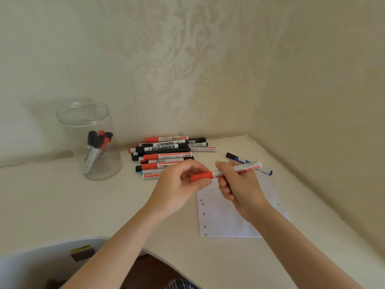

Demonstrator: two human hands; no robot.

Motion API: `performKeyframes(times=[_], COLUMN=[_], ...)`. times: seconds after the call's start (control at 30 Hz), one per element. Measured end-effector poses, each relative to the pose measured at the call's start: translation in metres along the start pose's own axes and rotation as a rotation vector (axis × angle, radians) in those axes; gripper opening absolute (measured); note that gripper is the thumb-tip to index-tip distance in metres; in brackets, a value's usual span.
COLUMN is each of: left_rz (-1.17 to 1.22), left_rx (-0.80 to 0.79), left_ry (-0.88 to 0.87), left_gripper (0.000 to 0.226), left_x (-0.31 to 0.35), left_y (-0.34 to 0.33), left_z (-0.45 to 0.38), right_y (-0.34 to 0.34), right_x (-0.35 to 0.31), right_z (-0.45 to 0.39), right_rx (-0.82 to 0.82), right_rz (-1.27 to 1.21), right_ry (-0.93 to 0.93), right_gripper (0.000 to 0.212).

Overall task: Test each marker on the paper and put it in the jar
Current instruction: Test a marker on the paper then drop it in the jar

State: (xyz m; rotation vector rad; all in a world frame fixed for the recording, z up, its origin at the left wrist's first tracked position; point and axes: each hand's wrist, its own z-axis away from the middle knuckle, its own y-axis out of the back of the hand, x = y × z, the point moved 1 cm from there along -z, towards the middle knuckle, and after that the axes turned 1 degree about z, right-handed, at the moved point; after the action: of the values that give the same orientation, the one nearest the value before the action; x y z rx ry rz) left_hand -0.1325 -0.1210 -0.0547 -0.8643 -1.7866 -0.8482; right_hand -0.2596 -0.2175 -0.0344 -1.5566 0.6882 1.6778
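Red marker point(227, 172) held level above the paper point(225, 217), left hand point(179, 188) pinching its red cap, right hand point(239, 184) gripping the barrel, jar point(91, 140) far left on the tabletop point(83, 205), marker pile point(166, 155) between

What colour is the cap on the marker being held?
Red, on the white-barrelled marker held by both hands; seen in the head view.

A cream surface point(62, 205) with a curved near edge lies under the hands and fits into a room corner. Beyond them rises a wall point(187, 59) papered in pale damask; a plainer beige wall point(333, 101) stands to their right. Soft, even light falls throughout.
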Motion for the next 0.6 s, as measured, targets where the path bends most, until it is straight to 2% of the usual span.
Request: performKeyframes(times=[0.2, 0.3, 0.4, 0.47, 0.6], left_rz=[-0.081, -0.173, -0.15, -0.022, 0.469], left_rx=[0.101, 0.138, 0.158, 0.181, 0.235], left_ry=[-0.098, -0.216, -0.234, -0.152, 0.129], left_gripper=[0.017, 0.016, 0.016, 0.016, 0.016], left_x=[0.01, 0.013, 0.014, 0.013, 0.014], left_y=[0.0, 0.004, 0.01, 0.014, 0.022], left_z=[0.003, 0.005, 0.008, 0.01, 0.009], right_y=[-0.015, -0.026, -0.032, -0.037, -0.057], right_x=[-0.001, -0.001, -0.001, -0.001, -0.004], right_z=[0.004, 0.006, 0.006, 0.006, 0.003], right_rx=[0.086, 0.083, 0.059, -0.013, -0.189], right_rz=[-0.092, -0.166, -0.179, -0.244, -0.526], right_ry=[-0.031, -0.073, -0.109, -0.174, -0.394], right_gripper=[0.028, 0.025, 0.023, 0.024, 0.038])
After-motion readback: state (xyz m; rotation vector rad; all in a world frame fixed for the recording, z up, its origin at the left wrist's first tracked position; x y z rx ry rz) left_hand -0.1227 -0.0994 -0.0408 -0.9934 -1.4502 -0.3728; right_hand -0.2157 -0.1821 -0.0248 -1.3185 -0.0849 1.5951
